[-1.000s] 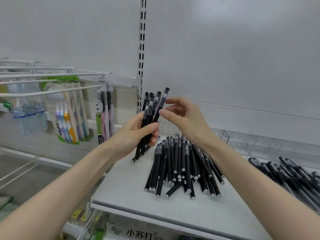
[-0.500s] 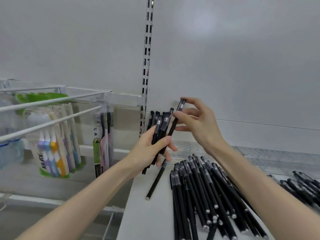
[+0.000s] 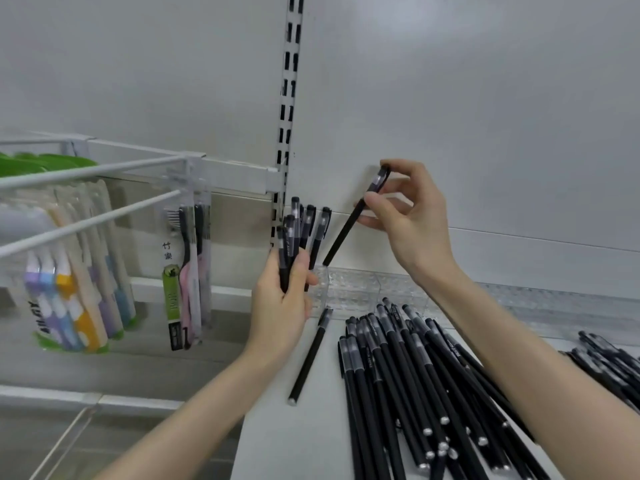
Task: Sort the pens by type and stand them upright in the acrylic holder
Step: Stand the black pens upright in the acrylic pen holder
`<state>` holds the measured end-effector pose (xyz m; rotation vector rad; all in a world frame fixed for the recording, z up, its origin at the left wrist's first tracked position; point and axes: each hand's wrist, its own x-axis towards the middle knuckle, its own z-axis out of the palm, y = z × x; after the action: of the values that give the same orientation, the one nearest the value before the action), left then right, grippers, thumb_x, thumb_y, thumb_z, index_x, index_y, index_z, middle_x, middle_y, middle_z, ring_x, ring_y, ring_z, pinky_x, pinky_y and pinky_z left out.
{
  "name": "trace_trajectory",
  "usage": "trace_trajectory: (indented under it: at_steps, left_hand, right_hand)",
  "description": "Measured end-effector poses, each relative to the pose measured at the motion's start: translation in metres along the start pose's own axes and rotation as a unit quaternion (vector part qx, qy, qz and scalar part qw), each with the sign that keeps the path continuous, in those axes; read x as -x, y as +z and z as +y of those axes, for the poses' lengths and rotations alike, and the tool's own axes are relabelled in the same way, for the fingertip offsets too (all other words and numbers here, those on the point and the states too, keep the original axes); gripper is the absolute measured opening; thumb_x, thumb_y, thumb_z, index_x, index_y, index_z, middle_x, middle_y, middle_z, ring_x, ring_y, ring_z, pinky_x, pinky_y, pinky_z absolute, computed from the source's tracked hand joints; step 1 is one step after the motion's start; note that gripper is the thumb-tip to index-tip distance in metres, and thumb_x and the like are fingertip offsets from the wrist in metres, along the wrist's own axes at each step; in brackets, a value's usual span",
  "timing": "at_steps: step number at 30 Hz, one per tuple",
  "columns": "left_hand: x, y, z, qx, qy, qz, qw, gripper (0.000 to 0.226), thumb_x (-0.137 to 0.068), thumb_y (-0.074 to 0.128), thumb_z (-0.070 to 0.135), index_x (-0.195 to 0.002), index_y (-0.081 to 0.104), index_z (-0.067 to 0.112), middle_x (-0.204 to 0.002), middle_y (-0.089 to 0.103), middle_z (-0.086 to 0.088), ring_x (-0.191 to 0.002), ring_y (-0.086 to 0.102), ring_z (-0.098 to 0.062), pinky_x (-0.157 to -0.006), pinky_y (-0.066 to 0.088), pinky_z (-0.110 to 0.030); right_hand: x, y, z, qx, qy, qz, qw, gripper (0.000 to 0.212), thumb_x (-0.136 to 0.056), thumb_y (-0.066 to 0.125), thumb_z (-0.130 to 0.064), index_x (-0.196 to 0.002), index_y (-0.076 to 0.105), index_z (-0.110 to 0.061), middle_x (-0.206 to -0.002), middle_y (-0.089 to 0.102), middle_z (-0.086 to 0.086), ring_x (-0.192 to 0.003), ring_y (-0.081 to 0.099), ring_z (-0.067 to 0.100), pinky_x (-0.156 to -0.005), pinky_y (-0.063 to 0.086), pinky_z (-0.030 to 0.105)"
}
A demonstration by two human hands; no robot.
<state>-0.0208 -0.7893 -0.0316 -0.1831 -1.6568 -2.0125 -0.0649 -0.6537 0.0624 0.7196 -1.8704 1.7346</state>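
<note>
While the clear, ribbed acrylic holder [image 3: 353, 289] shows no pen standing in any compartment that can be seen, the job looks barely begun; its left end is partly hidden behind the left hand [image 3: 282, 306].

That hand has its fingers curled round a bundle of black capped pens [image 3: 301, 230], held upright just above the holder's left end. The right hand [image 3: 412, 216] pinches a single black pen [image 3: 346, 230] near its capped end between thumb and fingertips, the other fingers loosely bent. The pen slants down to the left, its lower tip just above the holder's left compartment. Whether it touches the rim cannot be told.

Most of the work appears to lie ahead. A large heap of matching black pens [image 3: 415, 375] lies flat just in front of the holder, fanned toward the person. One stray black pen [image 3: 310, 358] lies alone in front of the holder's left end, apart from the heap. A second heap of black pens [image 3: 609, 362] sits farther right along the holder's front. Whether the two heaps are different types is too fine to judge.

Left of the holder, packs of toothbrushes [image 3: 69, 289] hang from white wire pegs.
</note>
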Motion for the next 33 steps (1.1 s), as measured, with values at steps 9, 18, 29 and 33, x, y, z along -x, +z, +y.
trace_trajectory:
  at_steps: [9, 18, 29, 33]
  left_hand:
    - [0.002, 0.000, -0.002, -0.048, 0.006, -0.050, 0.998, 0.018, -0.097, 0.043, 0.032, -0.088, 0.052, 0.019, -0.057, 0.051, 0.002, -0.045, 0.041, -0.012, -0.048, 0.040, -0.022]
    - [0.000, -0.001, 0.000, 0.000, -0.057, -0.031, 0.998, 0.026, -0.098, 0.042, 0.035, -0.091, 0.054, 0.013, -0.051, 0.037, 0.002, -0.038, 0.024, -0.009, -0.038, 0.018, -0.021]
    - [0.002, -0.001, 0.000, -0.016, -0.037, -0.083, 0.996, 0.023, -0.097, 0.043, 0.032, -0.093, 0.057, 0.014, -0.053, 0.041, 0.002, -0.040, 0.031, -0.014, -0.038, 0.027, -0.024]
    - [0.002, -0.001, -0.001, -0.018, -0.042, -0.090, 0.995, 0.024, -0.097, 0.042, 0.034, -0.095, 0.057, 0.014, -0.052, 0.041, 0.001, -0.038, 0.030, -0.013, -0.037, 0.027, -0.024]
  right_hand:
    - [-0.002, 0.008, 0.025, 0.061, -0.045, -0.015, 0.997, 0.035, -0.087, 0.063, 0.001, -0.111, 0.049, -0.021, -0.091, 0.058, 0.004, -0.080, 0.066, 0.022, -0.070, 0.060, 0.035]
    - [-0.003, 0.012, 0.032, 0.180, -0.056, -0.071, 0.980, 0.026, -0.086, 0.067, -0.005, -0.106, 0.058, -0.018, -0.077, 0.062, -0.002, -0.072, 0.064, 0.016, -0.071, 0.057, 0.040]
    - [-0.006, 0.011, 0.027, 0.241, -0.037, -0.085, 0.966, 0.020, -0.087, 0.065, -0.004, -0.101, 0.058, -0.016, -0.070, 0.067, 0.003, -0.066, 0.066, 0.018, -0.076, 0.055, 0.043]
    - [-0.009, 0.010, 0.025, 0.238, -0.023, -0.088, 0.967, 0.020, -0.085, 0.064, 0.000, -0.094, 0.056, -0.017, -0.065, 0.066, 0.005, -0.065, 0.067, 0.021, -0.074, 0.055, 0.046]
